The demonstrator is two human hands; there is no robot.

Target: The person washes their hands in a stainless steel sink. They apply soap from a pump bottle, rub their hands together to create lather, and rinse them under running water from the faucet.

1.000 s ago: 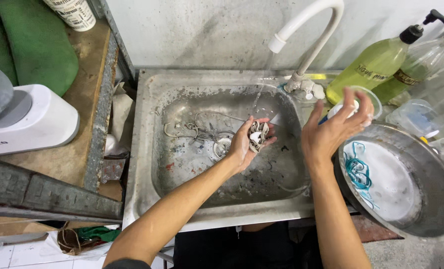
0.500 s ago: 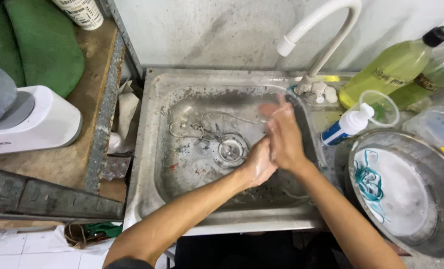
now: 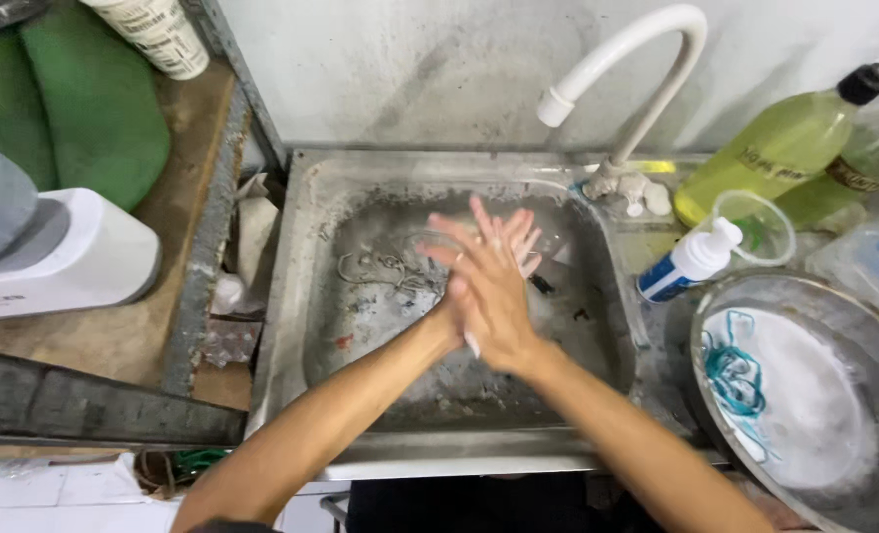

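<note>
Now both palms pressed flat together, left hand (image 3: 464, 296) under right hand (image 3: 494, 286), rubbing over dented steel sink basin (image 3: 361, 375); nothing pinched betw. them. Skin prob. soapy, slippery.

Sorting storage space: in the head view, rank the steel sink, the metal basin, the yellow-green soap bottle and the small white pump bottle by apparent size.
1. Steel sink
2. Metal basin, partly cut off by the frame
3. Yellow-green soap bottle
4. Small white pump bottle

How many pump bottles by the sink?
2: a white-and-blue pump bottle right of the sink, and a yellow-green pump bottle behind it. Others may be hidden off-frame.
</note>
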